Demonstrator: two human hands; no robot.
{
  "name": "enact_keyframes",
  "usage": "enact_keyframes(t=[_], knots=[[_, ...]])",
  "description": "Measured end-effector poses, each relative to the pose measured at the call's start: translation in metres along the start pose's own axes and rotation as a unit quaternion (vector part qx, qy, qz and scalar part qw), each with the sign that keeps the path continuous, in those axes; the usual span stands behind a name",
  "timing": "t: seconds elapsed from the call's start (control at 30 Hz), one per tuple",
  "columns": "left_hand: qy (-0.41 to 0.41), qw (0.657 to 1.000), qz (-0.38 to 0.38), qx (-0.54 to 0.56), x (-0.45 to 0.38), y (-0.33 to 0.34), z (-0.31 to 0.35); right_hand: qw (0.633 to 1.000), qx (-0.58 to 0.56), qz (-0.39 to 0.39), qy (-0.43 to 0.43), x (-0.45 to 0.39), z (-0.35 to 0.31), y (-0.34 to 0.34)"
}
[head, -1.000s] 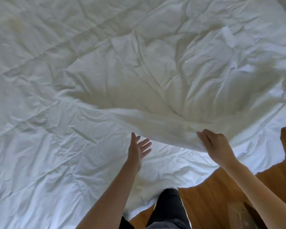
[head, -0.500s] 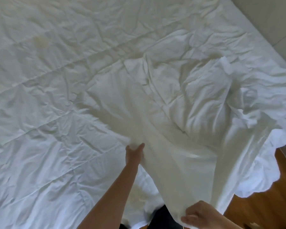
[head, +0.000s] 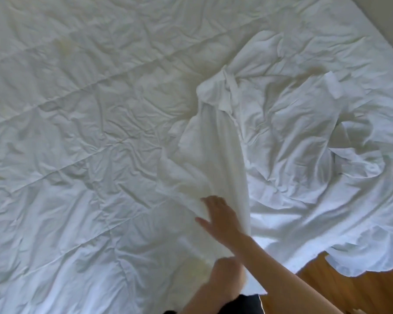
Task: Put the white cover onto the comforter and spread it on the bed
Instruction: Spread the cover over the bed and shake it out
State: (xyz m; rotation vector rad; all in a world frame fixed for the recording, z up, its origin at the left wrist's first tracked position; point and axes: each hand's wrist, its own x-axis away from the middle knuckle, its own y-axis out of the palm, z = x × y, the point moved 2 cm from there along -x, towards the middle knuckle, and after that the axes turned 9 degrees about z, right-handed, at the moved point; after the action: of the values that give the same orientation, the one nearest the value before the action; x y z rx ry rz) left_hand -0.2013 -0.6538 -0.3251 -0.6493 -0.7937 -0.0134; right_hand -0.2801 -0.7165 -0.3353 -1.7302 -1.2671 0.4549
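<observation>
Hiding left hand [head: 225,277] fingers: bunched cover [head: 216,159].

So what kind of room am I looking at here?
Most likely a bedroom: a wide bed under a quilted white comforter, a rumpled white cover lying on it, and a wooden floor alongside.

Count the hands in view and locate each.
2: left hand grips the white cover at bottom centre; right hand lies just beyond it, against the cover's lifted fold.
</observation>
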Motion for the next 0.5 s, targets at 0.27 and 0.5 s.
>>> enact_keyframes(t=[0.27,0.5], knots=[[-0.194,0.970,0.007,0.145,0.011,0.052,-0.138,0.965,0.224,-0.139,-0.012,-0.083,0.006,0.151],[-0.385,0.855,0.264,0.225,0.005,0.011,-0.273,0.987,0.151,-0.057,-0.009,-0.100,0.019,0.183]])
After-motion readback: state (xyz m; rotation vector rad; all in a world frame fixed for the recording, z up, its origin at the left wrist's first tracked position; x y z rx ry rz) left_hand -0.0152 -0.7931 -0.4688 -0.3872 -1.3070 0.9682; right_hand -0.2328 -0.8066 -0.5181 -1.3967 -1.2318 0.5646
